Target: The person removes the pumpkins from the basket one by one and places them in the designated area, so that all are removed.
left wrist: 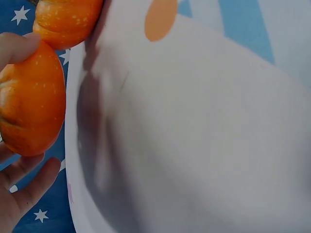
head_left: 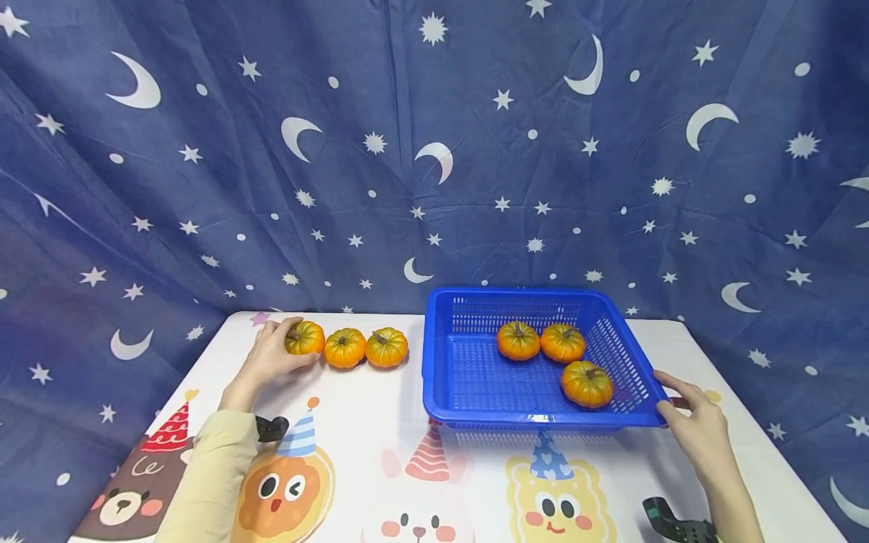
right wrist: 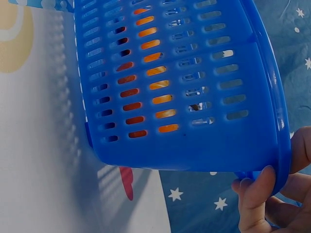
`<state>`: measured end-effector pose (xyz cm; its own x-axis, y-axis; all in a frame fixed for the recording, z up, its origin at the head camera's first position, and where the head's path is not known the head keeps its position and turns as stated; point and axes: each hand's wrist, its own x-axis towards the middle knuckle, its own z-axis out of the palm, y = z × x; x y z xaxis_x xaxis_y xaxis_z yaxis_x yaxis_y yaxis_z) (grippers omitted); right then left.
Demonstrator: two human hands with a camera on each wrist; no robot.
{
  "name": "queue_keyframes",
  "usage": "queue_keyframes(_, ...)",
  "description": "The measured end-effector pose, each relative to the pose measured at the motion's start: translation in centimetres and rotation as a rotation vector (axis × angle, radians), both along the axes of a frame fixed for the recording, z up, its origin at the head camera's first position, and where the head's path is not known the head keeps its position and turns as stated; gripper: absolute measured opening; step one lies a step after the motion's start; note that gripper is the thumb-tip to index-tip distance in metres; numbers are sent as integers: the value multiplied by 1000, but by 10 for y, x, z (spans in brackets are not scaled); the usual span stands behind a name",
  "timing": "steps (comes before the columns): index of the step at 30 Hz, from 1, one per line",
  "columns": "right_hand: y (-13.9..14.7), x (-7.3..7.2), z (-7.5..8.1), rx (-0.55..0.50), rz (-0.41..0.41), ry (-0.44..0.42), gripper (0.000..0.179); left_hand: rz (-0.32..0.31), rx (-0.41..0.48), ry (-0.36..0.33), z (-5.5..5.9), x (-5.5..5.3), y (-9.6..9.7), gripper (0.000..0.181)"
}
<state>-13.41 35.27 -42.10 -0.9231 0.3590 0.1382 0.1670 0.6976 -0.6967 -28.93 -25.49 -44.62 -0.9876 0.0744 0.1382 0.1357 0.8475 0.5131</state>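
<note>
My left hand (head_left: 270,353) holds a small orange-green pumpkin (head_left: 305,338), the leftmost of three in a row. In the left wrist view, the thumb lies on one side of this pumpkin (left wrist: 34,99) and the fingers on the opposite side. Beside it sit the middle pumpkin (head_left: 344,348) and the right-hand one (head_left: 387,348). A blue plastic basket (head_left: 468,388) with slotted walls contains three more pumpkins: one (head_left: 518,341), another (head_left: 563,344), and a nearer one (head_left: 587,385). My right hand (head_left: 695,422) grips the basket's rim at its near right corner, thumb and fingers around the edge.
The white tablecloth (head_left: 360,422) carries printed cartoon animals in party hats. A dark blue curtain (head_left: 380,249) with moons and stars hangs right behind the table. Black straps, one (head_left: 271,428) by the left wrist and one (head_left: 672,520) by the right, show near the forearms.
</note>
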Motion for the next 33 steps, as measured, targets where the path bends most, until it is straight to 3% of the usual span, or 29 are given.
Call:
queue_keyframes(11, 1, 2, -1, 4, -3, 22, 47, 9, -36, -49, -4, 1, -1, 84)
queue_keyframes(33, 1, 1, -1, 0, -2, 3, 47, 6, -25, -47, -11, 0, -2, 99)
